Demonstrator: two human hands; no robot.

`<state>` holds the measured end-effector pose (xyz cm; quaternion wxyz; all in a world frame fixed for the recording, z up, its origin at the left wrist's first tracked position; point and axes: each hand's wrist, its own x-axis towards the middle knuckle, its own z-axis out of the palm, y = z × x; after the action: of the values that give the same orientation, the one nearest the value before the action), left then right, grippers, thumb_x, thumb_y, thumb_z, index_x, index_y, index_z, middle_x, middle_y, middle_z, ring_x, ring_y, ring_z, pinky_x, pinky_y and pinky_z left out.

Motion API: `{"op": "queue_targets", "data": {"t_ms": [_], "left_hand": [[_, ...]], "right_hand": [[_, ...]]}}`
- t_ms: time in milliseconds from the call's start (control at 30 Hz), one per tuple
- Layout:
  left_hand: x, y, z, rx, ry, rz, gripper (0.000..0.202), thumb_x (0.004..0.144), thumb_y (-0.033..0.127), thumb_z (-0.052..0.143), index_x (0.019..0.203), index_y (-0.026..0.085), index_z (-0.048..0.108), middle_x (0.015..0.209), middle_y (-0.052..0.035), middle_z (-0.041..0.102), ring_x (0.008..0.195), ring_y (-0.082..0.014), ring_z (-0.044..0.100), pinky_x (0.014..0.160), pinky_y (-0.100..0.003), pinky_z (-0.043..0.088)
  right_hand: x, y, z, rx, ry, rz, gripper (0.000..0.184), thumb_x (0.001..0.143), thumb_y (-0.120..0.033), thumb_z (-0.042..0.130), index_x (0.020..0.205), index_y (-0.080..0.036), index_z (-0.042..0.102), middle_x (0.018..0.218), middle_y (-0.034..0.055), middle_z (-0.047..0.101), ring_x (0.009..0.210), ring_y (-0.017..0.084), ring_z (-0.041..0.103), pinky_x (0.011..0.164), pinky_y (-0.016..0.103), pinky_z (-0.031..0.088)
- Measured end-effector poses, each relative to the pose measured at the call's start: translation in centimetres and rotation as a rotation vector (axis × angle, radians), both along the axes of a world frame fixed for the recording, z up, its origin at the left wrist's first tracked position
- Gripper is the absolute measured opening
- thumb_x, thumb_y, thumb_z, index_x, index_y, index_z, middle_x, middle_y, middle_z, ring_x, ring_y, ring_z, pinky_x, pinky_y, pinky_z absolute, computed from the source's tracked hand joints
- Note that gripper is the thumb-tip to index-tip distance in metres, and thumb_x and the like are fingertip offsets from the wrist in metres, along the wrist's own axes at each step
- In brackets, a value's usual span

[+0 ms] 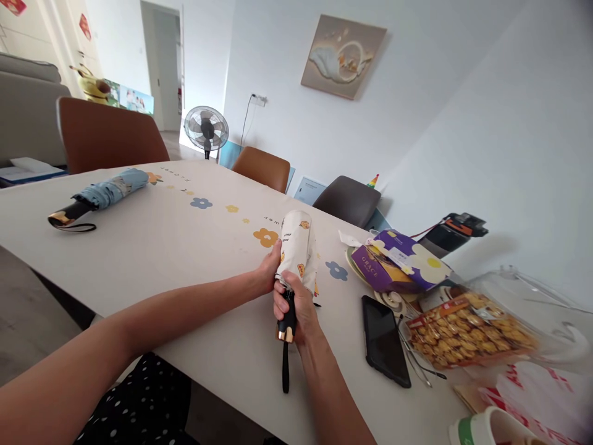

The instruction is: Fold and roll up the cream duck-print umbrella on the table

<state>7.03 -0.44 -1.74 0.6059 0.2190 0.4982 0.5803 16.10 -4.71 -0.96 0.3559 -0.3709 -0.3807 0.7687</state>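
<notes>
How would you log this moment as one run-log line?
Left hand: touching white umbrella | right hand: gripping its black handle | blue umbrella: folded, lying on table | phone: on table, unheld

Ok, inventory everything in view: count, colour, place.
Held umbrella: one, white, centre
Second umbrella: one, blue, left
Table: one, white, centre
Phone: one, black, table right
Packaging: count unclear, purple, behind phone
Bottle: one, dark, behind packaging
Snack pack: one, golden, right
Bag: one, white, right edge
Cup: one, white, bottom right
Chairs: three, brown and dark, rear
Fan: one, dark, background
Painting: one, beige, wall
Sofa: one, grey, far left
Left fingers: one set, bare, on canopy
Right fingers: one set, bare, around handle
</notes>
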Motion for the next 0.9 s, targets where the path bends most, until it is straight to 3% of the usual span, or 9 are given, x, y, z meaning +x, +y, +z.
{"op": "queue_targets", "data": {"t_ms": [167, 333, 467, 733, 900], "left_hand": [[-1.1, 1.3, -0.3, 0.052, 0.292, 0.064, 0.028, 0.076, 0.044, 0.052, 0.067, 0.019, 0.046, 0.053, 0.0037, 0.042, 0.046, -0.0079, 0.037, 0.042, -0.021, 0.03], [-2.6, 2.8, -0.4, 0.123, 0.363, 0.118, 0.02, 0.076, 0.036, 0.052, 0.067, 0.019, 0.044, 0.055, 0.005, 0.038, 0.048, -0.0068, 0.032, 0.044, -0.019, 0.026], [-2.1, 2.7, -0.5, 0.167, 0.38, 0.109, 0.024, 0.076, 0.035, 0.052, 0.063, 0.019, 0.04, 0.054, 0.0049, 0.035, 0.05, -0.0071, 0.031, 0.045, -0.019, 0.027], [-0.8, 0.2, -2.5, 0.35, 0.21, -0.069, 0.014, 0.075, 0.026, 0.049, 0.066, 0.019, 0.04, 0.06, 0.0011, 0.046, 0.057, -0.0091, 0.043, 0.052, -0.019, 0.04], [-1.6, 0.7, -3.0, 0.292, 0.169, 0.011, 0.012, 0.081, 0.028, 0.041, 0.071, 0.022, 0.043, 0.07, -0.0008, 0.053, 0.07, -0.0123, 0.05, 0.061, -0.018, 0.044]], "right_hand": [[0.4, 0.2, 0.5, 0.014, -0.039, -0.07, 0.041, 0.075, -0.052, 0.054, 0.054, -0.017, 0.044, 0.036, -0.006, 0.035, 0.028, 0.005, 0.028, 0.027, 0.018, 0.026], [1.1, 0.7, 0.8, 0.041, -0.036, -0.121, 0.037, 0.074, -0.046, 0.057, 0.055, -0.018, 0.041, 0.037, -0.0069, 0.034, 0.029, 0.004, 0.027, 0.03, 0.019, 0.027], [1.1, 0.5, 0.6, 0.094, -0.014, -0.135, 0.032, 0.074, -0.041, 0.055, 0.056, -0.019, 0.04, 0.038, -0.0067, 0.036, 0.029, 0.005, 0.028, 0.03, 0.018, 0.027], [0.1, 0.0, -0.7, -0.008, -0.152, 0.166, 0.031, 0.073, -0.041, 0.051, 0.054, -0.018, 0.043, 0.031, -0.0059, 0.037, 0.024, 0.007, 0.03, 0.028, 0.019, 0.026], [0.1, -0.3, -0.4, -0.022, -0.135, 0.236, 0.032, 0.073, -0.043, 0.052, 0.056, -0.017, 0.045, 0.031, -0.0063, 0.037, 0.024, 0.006, 0.03, 0.029, 0.019, 0.025]]}}
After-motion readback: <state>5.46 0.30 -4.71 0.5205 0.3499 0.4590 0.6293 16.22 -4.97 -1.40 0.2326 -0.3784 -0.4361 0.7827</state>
